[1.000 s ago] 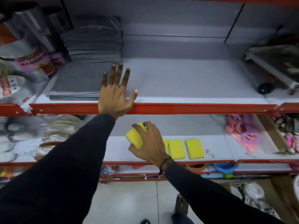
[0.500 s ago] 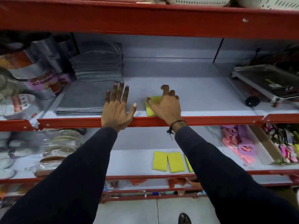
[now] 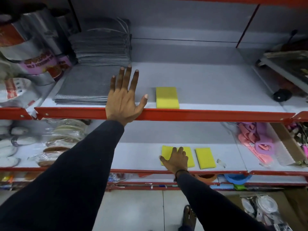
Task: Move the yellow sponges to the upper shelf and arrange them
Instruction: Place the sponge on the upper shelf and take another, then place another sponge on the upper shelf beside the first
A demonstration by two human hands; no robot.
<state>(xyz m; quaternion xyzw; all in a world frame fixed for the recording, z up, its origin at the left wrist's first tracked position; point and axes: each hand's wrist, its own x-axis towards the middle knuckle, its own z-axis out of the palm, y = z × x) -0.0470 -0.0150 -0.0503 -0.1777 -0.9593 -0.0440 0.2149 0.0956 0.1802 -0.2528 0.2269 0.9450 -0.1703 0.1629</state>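
Left side first: grey mats [image 3: 86, 85] stacked at 9 o'clock on the upper shelf [image 3: 216, 114], foil packs further out at 10. Left hand [image 3: 124, 97] lies flat across the red front rail of that shelf, fingers spread wide, holding nothing; looks like bracing only.

Just to its 3 o'clock side, apart from the thumb, one yellow sponge [image 3: 167, 97] lies flat on the upper shelf at the front edge, long axis running front to back. That one counts as placed.

Down at 6 o'clock, lower shelf [image 3: 136, 157]: right hand [image 3: 175, 160] sits palm down on top of two sponges [image 3: 190, 155] lying side by side, fingers curled over them, thumb out to the left. Contact yes; a closed grip I cannot tell from here, fingers hide the edges. A third sponge [image 3: 205, 157], dark scrub face showing along its near edge, lies just beside them to 3 o'clock, not touched. All three have long axes front to back, parallel.

Key relation: the remaining sponges are directly under the right hand, well apart from the left hand, so the right hand is the one for the pick. The target spot, I judge, is at 12 o'clock from it, beside the placed sponge.

Pink plastic items [image 3: 255, 144] at far 3 o'clock, not involved.
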